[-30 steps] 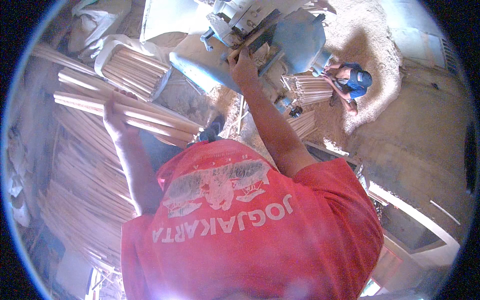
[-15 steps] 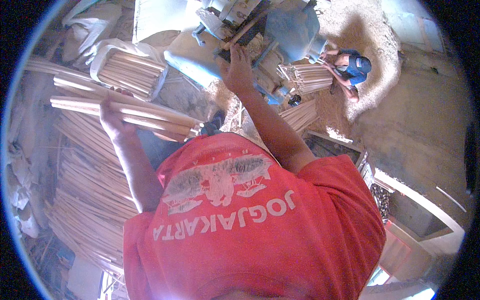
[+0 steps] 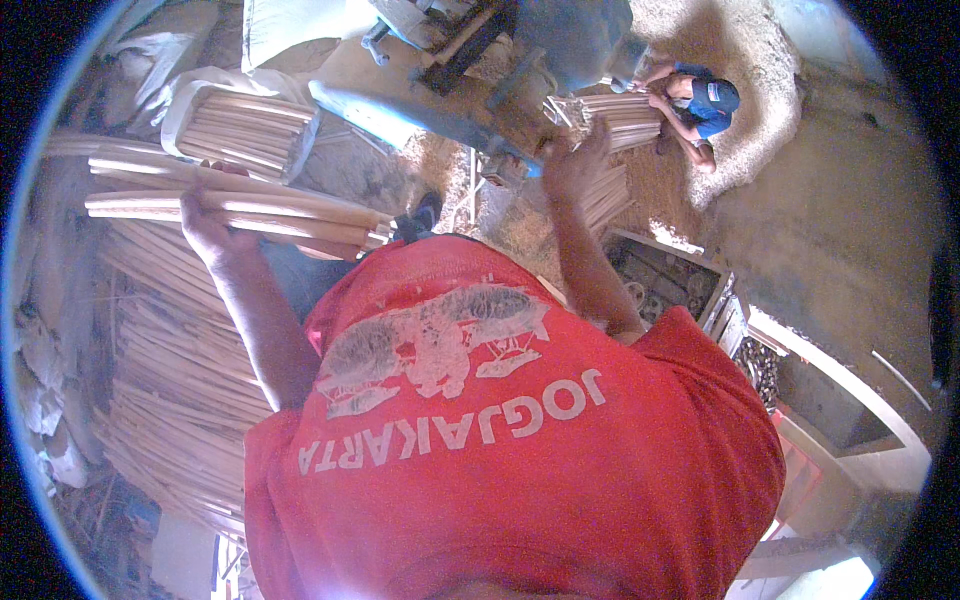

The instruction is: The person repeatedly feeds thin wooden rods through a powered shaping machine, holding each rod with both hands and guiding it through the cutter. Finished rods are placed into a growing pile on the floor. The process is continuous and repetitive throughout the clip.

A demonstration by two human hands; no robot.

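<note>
Holding a bundle of pale sticks [image 3: 250,205], the left hand [image 3: 205,235] is wrapped around them, left of the blue machine [image 3: 520,60]. The right hand [image 3: 572,160], fingers loosely curled with nothing clearly held, reaches toward the machine. Many sticks [image 3: 170,390] lie stacked below, apparently unprocessed, so much seems left. A co-worker [image 3: 700,100] crouches beyond the machine; room there is tight.

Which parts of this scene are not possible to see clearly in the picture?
- Head view: left hand fingers, hidden behind the bundle of wooden sticks.
- Head view: whether the right hand grips anything; seen only from behind.
- Head view: blue machine, cut off by the top edge.
</note>
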